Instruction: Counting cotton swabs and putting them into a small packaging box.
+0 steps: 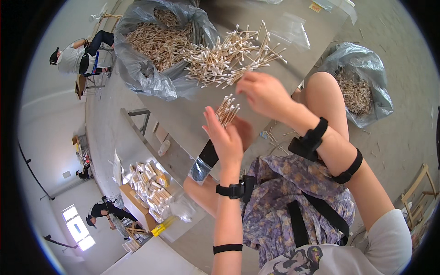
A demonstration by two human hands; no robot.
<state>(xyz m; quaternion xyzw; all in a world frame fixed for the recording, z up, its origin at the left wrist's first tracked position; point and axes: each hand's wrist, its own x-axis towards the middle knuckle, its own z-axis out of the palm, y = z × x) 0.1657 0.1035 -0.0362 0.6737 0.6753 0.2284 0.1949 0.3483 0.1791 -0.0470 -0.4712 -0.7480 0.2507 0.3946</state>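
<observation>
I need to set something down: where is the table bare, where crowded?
In the picture, the table is bare between the grey bag and the left hand. A narrower patch lies right of the loose swab pile, below the clear plastic. Crowded: the pile itself.

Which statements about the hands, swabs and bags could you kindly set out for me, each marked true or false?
1. The left hand holds a bundle of swabs. True.
2. Loose swabs lie on the table, outside the larger bag. True.
3. The right hand is inside the larger bag. False: the right hand is outside it, to the right of the bundle.
4. The far-right bag has no swabs in it. False: a heap of them shows inside.
5. The right wrist strap is black. True.
</observation>
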